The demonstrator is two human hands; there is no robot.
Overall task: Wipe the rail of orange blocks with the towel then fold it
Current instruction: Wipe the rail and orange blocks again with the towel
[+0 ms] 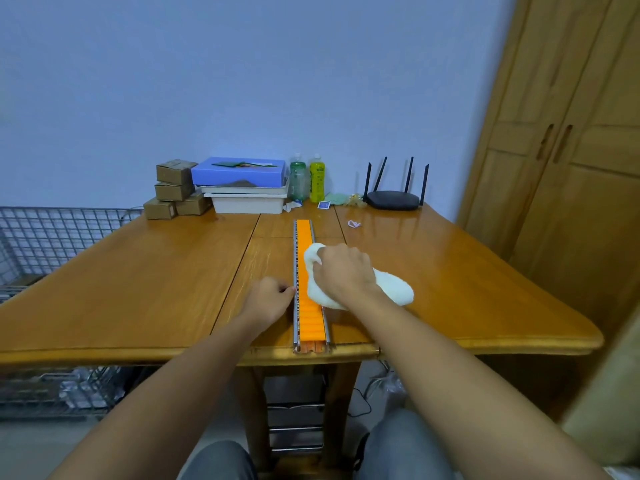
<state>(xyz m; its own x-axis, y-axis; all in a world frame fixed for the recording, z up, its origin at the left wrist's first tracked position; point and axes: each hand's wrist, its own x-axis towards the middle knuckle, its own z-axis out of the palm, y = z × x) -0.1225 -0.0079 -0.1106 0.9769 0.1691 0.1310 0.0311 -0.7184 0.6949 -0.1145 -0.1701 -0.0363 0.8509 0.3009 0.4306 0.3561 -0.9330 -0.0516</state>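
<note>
The right grip [341,271] was closed round a bunched white towel [391,289], pressing it on the rail of orange blocks [309,323] about halfway along, with the towel's loose end trailing to the right onto the tabletop [138,289]. The left grip [270,299] lay beside the rail with curled fingers touching its metal left edge; whether they pinched it could not be told. The rail ran straight away from the tabletop's near edge. Along the far edge stood cardboard boxes [173,188], a blue-lidded box [239,173] on white trays [247,202], two bottles [317,181] and a black router [393,199].
</note>
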